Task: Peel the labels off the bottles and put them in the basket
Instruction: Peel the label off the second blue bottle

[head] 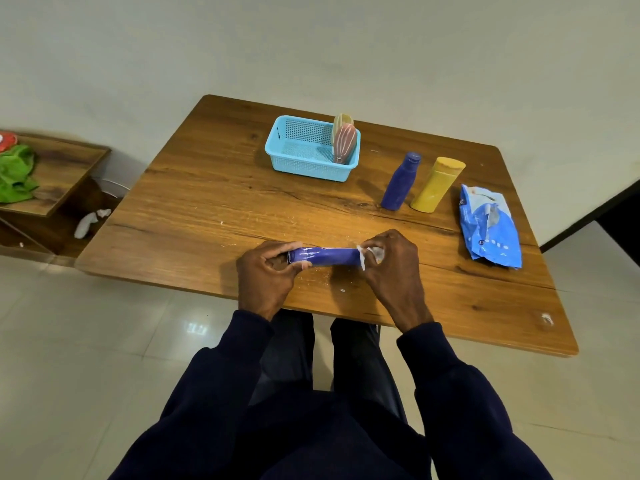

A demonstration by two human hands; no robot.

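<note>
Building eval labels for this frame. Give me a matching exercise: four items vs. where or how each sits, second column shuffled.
Items
1. pink bottle
2. yellow bottle
3. blue pouch
4. nearest blue bottle

States
A. sideways, left hand gripping it, right hand pinching its label
B. standing in the light blue basket
C. standing on the table beside the upright blue bottle
D. lying flat near the table's right edge

Pairs: 1-B, 2-C, 3-D, 4-A
</note>
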